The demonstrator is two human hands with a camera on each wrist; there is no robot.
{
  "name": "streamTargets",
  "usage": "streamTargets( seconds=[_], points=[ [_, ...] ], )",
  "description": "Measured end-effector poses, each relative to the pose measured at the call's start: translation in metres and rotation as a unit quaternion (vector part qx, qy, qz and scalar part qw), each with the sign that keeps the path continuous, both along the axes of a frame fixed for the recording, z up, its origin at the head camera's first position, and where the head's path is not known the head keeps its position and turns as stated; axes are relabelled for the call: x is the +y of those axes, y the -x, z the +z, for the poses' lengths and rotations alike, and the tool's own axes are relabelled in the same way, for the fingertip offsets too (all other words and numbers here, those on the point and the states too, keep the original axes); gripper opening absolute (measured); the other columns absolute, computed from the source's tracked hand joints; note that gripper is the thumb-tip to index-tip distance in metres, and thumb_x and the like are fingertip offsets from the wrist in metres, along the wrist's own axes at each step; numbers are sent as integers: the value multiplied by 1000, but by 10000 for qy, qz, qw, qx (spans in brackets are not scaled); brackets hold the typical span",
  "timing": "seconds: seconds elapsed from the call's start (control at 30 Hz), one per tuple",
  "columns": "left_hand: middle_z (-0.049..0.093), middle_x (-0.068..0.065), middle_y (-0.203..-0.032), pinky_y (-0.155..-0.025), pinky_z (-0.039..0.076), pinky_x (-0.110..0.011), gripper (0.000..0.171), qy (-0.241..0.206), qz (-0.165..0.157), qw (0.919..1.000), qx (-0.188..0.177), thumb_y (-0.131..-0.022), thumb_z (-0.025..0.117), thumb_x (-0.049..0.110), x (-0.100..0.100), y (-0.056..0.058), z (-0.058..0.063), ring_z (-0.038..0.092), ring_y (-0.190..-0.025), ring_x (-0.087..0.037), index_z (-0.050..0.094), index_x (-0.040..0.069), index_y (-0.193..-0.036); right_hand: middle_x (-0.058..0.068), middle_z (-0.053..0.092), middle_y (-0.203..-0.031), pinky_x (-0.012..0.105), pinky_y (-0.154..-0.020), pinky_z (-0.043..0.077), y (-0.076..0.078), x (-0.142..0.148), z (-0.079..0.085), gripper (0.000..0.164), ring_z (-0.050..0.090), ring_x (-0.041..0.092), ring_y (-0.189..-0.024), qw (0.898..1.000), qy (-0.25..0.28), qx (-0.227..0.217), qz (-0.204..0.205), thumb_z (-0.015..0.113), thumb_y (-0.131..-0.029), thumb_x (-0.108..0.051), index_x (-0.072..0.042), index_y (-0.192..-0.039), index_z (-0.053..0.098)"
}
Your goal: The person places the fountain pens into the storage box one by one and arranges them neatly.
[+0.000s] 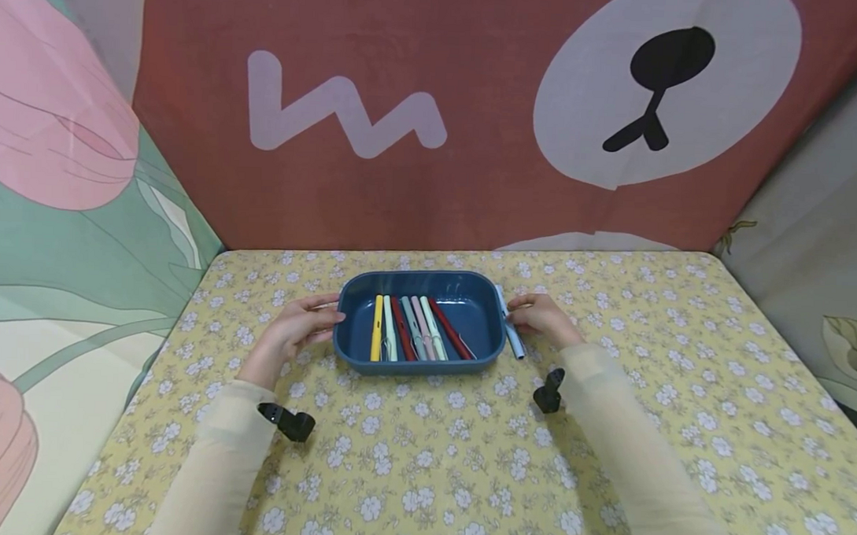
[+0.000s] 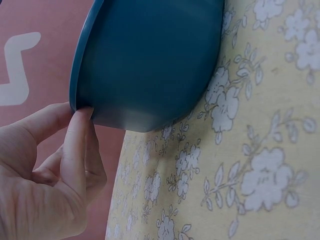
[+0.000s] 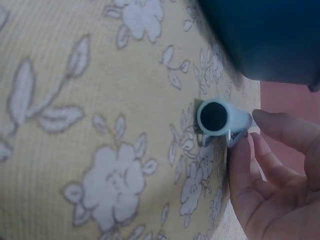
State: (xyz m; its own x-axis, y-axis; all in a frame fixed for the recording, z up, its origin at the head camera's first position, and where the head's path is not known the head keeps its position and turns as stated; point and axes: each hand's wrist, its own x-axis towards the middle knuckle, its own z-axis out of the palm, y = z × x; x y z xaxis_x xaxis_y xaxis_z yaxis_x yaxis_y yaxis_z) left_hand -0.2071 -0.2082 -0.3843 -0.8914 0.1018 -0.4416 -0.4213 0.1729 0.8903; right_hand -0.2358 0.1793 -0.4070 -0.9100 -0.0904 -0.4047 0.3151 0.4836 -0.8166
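A dark blue rectangular tray (image 1: 411, 368) with rounded corners stands on the table. Inside it lie several pens side by side, among them a yellow pen (image 1: 377, 329), a pink pen (image 1: 422, 326) and a dark red pen (image 1: 451, 329). My left hand (image 1: 302, 326) pinches the tray's left rim between thumb and fingers, as the left wrist view also shows. Just outside the tray's right wall lies a light blue pen (image 3: 239, 119), its hollow end facing the right wrist camera and a wire clip below. My right hand (image 1: 540, 317) pinches this pen by its side.
A yellow flowered cloth (image 1: 422, 456) covers the table. Behind its far edge rises a red-brown fabric backdrop (image 1: 402, 204) with a printed bear face. Printed fabric also hangs at the left and right sides. A black wrist camera (image 1: 291, 422) sits on each sleeve.
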Motion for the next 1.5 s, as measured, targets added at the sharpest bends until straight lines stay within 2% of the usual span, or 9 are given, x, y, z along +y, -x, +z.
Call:
streamTargets(
  seconds=[0.2,0.43,0.8,1.0,1.07,1.27,1.33,1.4,1.5],
  points=[
    [41,-21,-148,-71,59,-16,61,23,31,10000,-12,-94,60,11,0,1,0,68,-76,2,35,12,-149,23,49,-134,32,-96,54,0,-4,0,41,60,16,-98,9997,-247,-4,-50,55,-93,-7,8,-131,49],
    [40,-21,-148,-73,59,-16,61,-29,6,10000,-8,-94,61,11,0,0,0,68,-77,1,35,12,-149,24,49,-134,38,-100,52,0,-10,0,41,58,23,-107,9992,-348,-71,-199,56,-92,-5,8,-130,49],
    [40,-22,-148,-72,59,-16,61,-63,-6,10000,34,-93,61,10,-1,0,-2,69,-77,0,35,11,-149,24,52,-134,29,-86,56,2,-12,0,39,61,23,-104,9957,-919,104,-68,57,-90,-6,7,-127,54],
    [41,-22,-148,-72,59,-16,61,-48,-16,10000,38,-94,60,10,-1,1,-2,69,-77,0,35,11,-149,25,53,-132,24,-78,55,2,-11,0,41,61,19,-95,9958,-912,110,-48,58,-89,-5,9,-127,55],
    [41,-22,-148,-72,59,-16,61,-50,-14,10000,40,-93,61,11,-1,1,-2,69,-77,0,35,11,-149,25,54,-132,25,-80,55,2,-11,0,42,60,17,-94,9963,-850,74,-72,58,-89,-5,9,-128,54],
    [40,-22,-148,-71,59,-16,62,-52,5,10000,24,-93,61,10,0,1,-2,69,-77,1,35,11,-149,26,53,-134,37,-98,53,1,-9,2,42,60,22,-106,9987,-489,-18,-106,56,-90,-4,11,-129,53],
    [39,-22,-149,-71,59,-16,62,-54,-1,10000,27,-93,61,10,0,1,-2,68,-77,1,35,11,-149,25,57,-129,34,-95,55,0,-8,2,40,62,19,-100,9993,-354,18,-149,55,-90,-3,12,-127,54],
    [39,-22,-149,-72,59,-16,62,-56,-17,10000,32,-93,61,10,0,1,-2,68,-77,1,34,11,-149,21,62,-117,26,-85,56,1,-7,2,38,61,13,-89,9995,-250,70,-192,55,-89,-2,13,-124,56],
    [39,-22,-149,-71,59,-16,62,-53,-33,10000,47,-93,60,10,0,0,-1,68,-76,1,34,11,-149,13,63,-107,18,-72,51,1,-6,1,37,55,4,-77,9996,-75,105,-254,55,-88,-1,13,-123,56]
  ],
)
